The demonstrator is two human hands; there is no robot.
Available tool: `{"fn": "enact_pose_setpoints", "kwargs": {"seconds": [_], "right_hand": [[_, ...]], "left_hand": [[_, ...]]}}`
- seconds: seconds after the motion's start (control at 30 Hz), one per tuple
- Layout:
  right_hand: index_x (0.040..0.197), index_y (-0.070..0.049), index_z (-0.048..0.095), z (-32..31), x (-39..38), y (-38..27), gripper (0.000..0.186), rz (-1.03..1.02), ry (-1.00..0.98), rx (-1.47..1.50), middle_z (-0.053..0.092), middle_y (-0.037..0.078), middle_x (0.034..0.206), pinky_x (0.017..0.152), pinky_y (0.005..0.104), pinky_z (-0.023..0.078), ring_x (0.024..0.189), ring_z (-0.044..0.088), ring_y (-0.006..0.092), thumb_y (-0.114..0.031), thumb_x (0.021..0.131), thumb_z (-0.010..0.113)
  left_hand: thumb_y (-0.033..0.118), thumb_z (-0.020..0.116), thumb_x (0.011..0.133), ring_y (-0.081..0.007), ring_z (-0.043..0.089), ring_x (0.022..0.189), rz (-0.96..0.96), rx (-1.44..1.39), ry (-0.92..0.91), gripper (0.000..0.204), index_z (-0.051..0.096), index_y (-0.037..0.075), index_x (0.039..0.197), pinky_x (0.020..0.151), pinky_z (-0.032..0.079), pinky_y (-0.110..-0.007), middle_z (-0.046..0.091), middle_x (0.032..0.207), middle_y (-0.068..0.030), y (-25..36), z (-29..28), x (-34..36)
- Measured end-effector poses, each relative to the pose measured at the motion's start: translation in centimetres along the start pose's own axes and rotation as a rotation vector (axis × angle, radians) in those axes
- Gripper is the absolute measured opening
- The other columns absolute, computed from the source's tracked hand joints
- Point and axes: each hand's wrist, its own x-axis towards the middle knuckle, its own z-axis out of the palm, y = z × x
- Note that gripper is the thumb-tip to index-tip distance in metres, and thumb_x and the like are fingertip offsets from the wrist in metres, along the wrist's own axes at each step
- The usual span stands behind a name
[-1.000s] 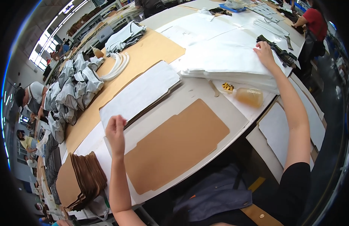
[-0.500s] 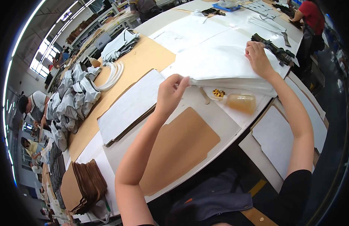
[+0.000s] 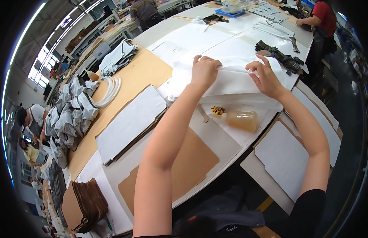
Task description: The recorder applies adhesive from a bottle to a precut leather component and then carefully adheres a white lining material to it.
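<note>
Nearest, beyond the dark sleeves, a brown panel lies flat on the table, partly covered by the left forearm. To its left stands a stack of brown pieces, and on the lower right, below the table edge, sit white-faced panels. A pile of white-topped panels rests past the brown panel, left of the forearm. Near the table edge a clear bottle of amber liquid lies on its side, with a yellow-and-black piece by its nozzle.

Above the bottle is the white sheet, on top of a soft white pile, its edge raised between the hands. The left hand has its curled fingers pinched on that edge. The right hand has thumb and forefinger beside it (the other fingers are bent loosely); I cannot tell whether they close on the sheet.

Farther off are dark strips, grey bundles, a blue tray and a person in a red top.
</note>
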Motion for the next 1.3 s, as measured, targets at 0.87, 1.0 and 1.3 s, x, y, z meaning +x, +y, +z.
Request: {"fn": "enact_pose_setpoints", "kwargs": {"seconds": [0.87,1.0,1.3], "right_hand": [[0.093,-0.005,0.056,-6.2,-4.7,6.5,0.021,0.054,0.047,-0.321,0.059,0.007,0.086,0.103,0.0424,0.04,0.086,0.059,0.026,0.0,0.078,0.07],[0.094,-0.006,0.058,-6.5,-6.5,5.8,0.021,-0.054,0.017,-0.36,0.059,0.008,0.089,0.106,0.044,0.04,0.089,0.061,0.0258,0.003,0.077,0.067],[0.095,-0.007,0.063,-6.7,-8.4,4.6,0.018,-0.064,-0.003,-0.368,0.061,0.006,0.092,0.109,0.0454,0.038,0.091,0.062,0.022,0.0,0.079,0.068]], "left_hand": [[0.011,0.067,0.083,-0.0196,0.065,0.087,0.06,0.198,0.205,0.005,0.071,0.014,0.085,0.088,0.045,-0.036,0.068,0.085,0.0002,-11.1,-6.0,-6.1],[0.006,0.07,0.08,-0.0176,0.063,0.086,0.251,0.276,0.205,0.015,0.072,0.018,0.089,0.088,0.045,-0.035,0.067,0.087,0.0031,-10.4,-6.3,-8.6],[0.008,0.062,0.081,-0.0153,0.06,0.092,0.267,0.324,0.154,0.023,0.069,0.017,0.101,0.092,0.042,-0.034,0.063,0.087,0.0037,-9.3,-5.8,-11.4]]}}
